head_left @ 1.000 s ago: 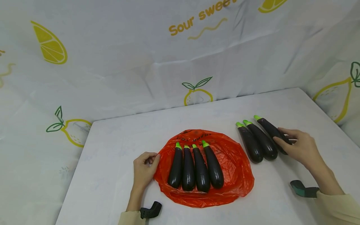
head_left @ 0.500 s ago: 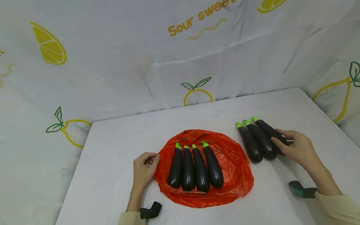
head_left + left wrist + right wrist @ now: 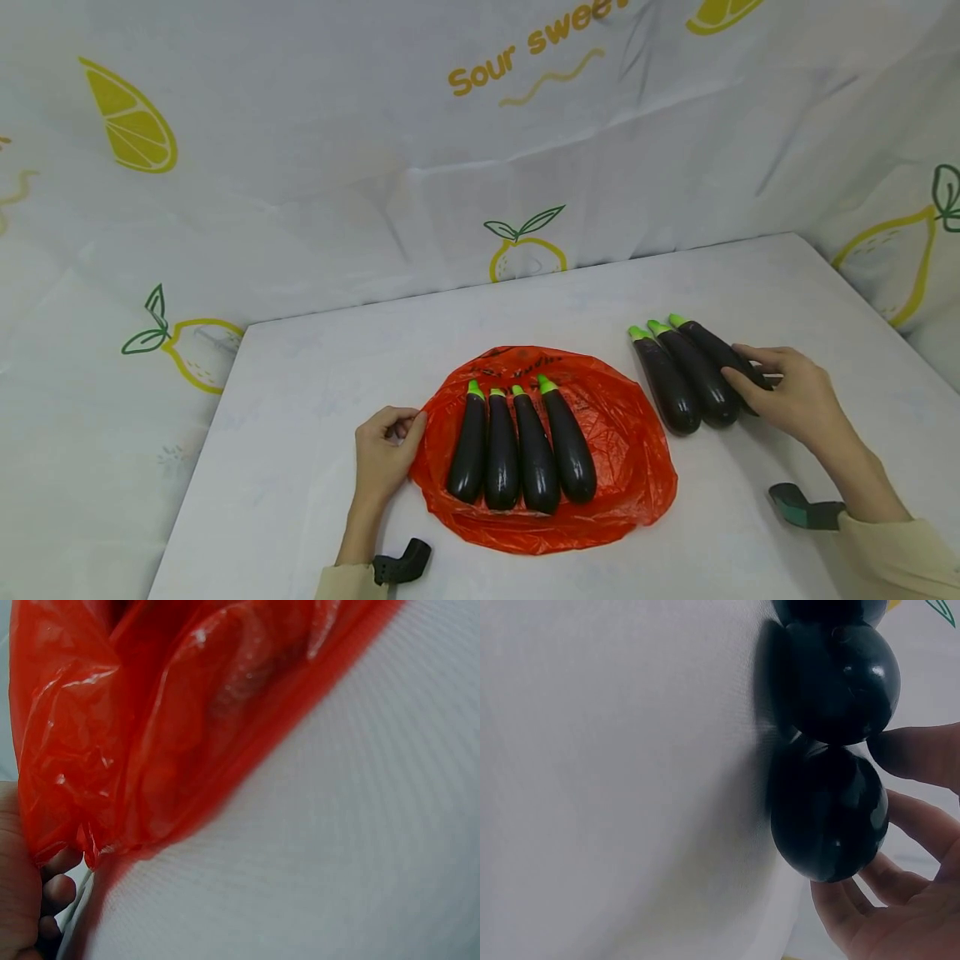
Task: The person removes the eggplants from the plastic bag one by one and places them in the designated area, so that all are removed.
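A red plastic bag (image 3: pixel 630 483) lies spread on the table, with several dark eggplants (image 3: pixel 537 450) side by side on it, green stems pointing away from me. My left hand (image 3: pixel 385 450) pinches the bag's left edge; the left wrist view has the gathered red plastic (image 3: pixel 75 772) at the fingers. To the right of the bag lie two eggplants (image 3: pixel 678 379) close together. Beside them my right hand (image 3: pixel 795 396) grips a third eggplant (image 3: pixel 708 346) round its thick lower end. From the right wrist, this eggplant (image 3: pixel 829 817) appears against its neighbour (image 3: pixel 844 682), thumb between them.
The white table (image 3: pixel 300 500) meets a white cloth backdrop (image 3: pixel 337 167) printed with lemons along its back edge. A dark device (image 3: pixel 403 561) is strapped at the left wrist, another dark device (image 3: pixel 806 507) at the right.
My right hand has shifted slightly left with its eggplant, bringing that eggplant up against the two others. The left hand and the bag have stayed in place.
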